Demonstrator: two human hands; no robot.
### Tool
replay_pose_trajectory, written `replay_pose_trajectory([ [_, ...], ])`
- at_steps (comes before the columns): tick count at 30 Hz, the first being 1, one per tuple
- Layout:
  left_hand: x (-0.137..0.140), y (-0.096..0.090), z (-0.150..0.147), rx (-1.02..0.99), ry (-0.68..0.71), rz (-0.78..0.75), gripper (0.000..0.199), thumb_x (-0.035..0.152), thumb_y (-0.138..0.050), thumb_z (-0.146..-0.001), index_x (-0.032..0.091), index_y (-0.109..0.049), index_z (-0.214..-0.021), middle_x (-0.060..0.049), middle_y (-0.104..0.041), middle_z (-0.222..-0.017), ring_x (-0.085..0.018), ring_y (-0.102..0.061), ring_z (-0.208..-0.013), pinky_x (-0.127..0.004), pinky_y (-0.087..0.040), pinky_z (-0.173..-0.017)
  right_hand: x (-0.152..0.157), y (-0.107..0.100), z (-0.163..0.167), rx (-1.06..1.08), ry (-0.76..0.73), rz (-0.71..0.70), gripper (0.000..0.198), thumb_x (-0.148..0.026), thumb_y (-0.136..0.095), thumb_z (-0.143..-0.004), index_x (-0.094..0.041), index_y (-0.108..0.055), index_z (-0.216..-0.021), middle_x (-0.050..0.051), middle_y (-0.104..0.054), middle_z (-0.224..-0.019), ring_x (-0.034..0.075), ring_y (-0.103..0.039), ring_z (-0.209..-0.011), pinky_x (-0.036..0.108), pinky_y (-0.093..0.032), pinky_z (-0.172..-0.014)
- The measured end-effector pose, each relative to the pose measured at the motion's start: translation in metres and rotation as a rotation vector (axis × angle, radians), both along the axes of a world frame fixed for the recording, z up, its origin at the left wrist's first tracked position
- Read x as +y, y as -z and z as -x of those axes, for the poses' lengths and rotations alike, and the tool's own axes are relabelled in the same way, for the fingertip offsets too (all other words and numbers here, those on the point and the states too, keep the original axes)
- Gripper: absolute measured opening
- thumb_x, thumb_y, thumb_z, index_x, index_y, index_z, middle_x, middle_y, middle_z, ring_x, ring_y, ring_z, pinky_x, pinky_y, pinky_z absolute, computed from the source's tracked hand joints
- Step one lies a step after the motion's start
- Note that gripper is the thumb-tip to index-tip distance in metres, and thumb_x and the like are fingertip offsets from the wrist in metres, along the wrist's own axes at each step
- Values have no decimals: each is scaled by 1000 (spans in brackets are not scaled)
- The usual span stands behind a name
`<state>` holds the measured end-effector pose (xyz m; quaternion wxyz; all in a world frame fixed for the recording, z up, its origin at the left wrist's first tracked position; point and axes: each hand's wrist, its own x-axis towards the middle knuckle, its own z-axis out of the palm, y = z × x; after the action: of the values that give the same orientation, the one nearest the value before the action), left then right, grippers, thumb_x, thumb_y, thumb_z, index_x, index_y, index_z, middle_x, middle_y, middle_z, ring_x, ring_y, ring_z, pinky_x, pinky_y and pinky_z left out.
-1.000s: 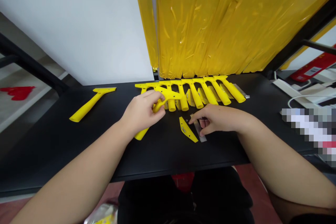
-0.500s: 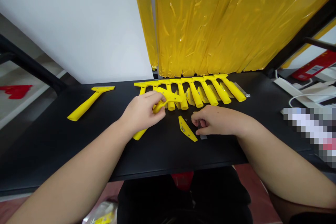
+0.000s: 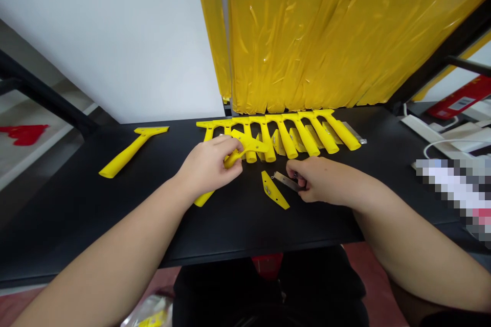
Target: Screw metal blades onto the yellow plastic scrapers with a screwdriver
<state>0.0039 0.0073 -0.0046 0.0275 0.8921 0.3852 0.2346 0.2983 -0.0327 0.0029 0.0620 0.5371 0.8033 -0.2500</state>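
My left hand is closed round the handle of a yellow scraper, whose flared head points right; the lower end of the handle shows below the palm. My right hand is curled, fingertips pinched together over a flat metal blade. Something small and shiny shows at those fingertips, too small to name. The blade's right end is hidden under the fingers. Left of the blade lies a yellow clamp plate with a small screw on it. A tiny ring sits between plate and blade.
Several yellow scraper handles stand in a row at the back of the black table, with plates and blades among them. One more scraper handle lies at left. White power strips and a cable are at right.
My right hand has shifted slightly right, uncovering the left end of the metal blade and covering its right end. My left hand holds the scraper in nearly the same place.
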Motion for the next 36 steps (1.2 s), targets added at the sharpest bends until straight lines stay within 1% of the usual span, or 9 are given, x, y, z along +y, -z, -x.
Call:
replay_pose_trajectory([
  [4,0,1,-1,2,4,-4,18,25,-60,-88,20,-68,-104,-3,-70,-90,-18,-64,-74,-29,-46,-66,-2,1,2,-36,-7,-26,27,-12,-71,-71,-23,-57,-91,3,-68,-87,20,-62,-73,30,-38,-62],
  [11,-1,-1,-1,-3,5,-18,17,24,-61,-87,20,-67,-103,-2,-69,-90,-18,-64,-74,-29,-46,-66,-2,-1,5,-52,-14,-22,28,-12,-71,-72,-22,-57,-94,4,-68,-91,19,-61,-75,29,-36,-61],
  [17,-2,-2,-1,0,6,-9,18,24,-60,-88,20,-67,-104,-3,-70,-90,-18,-64,-74,-28,-46,-65,1,1,1,-16,-29,-10,32,-15,-74,-71,-23,-56,-97,4,-67,-93,19,-61,-74,29,-38,-61],
  [22,-2,-1,0,2,4,-11,17,25,-60,-88,21,-67,-103,-3,-70,-89,-18,-65,-75,-29,-46,-65,2,3,-1,8,-6,20,36,-17,-76,-70,-24,-55,-98,3,-66,-92,18,-61,-71,29,-39,-60],
  [29,-1,-1,-1,-3,8,-30,17,24,-60,-87,20,-67,-102,-3,-70,-90,-17,-64,-73,-29,-46,-65,5,7,-6,57,-1,38,37,-17,-76,-69,-25,-55,-99,1,-68,-90,19,-64,-74,29,-42,-62],
  [33,-1,-2,-1,3,5,-23,18,24,-60,-88,20,-67,-104,-2,-70,-89,-17,-64,-73,-29,-46,-65,6,3,-7,80,-6,56,33,-15,-73,-71,-25,-58,-99,0,-71,-87,19,-65,-74,29,-43,-62],
  [36,-1,-2,-1,10,-1,-16,18,24,-60,-88,21,-67,-104,-2,-70,-88,-18,-64,-74,-30,-47,-66,8,1,-9,91,9,83,31,-15,-71,-72,-24,-62,-100,1,-73,-88,19,-66,-74,29,-43,-61],
])
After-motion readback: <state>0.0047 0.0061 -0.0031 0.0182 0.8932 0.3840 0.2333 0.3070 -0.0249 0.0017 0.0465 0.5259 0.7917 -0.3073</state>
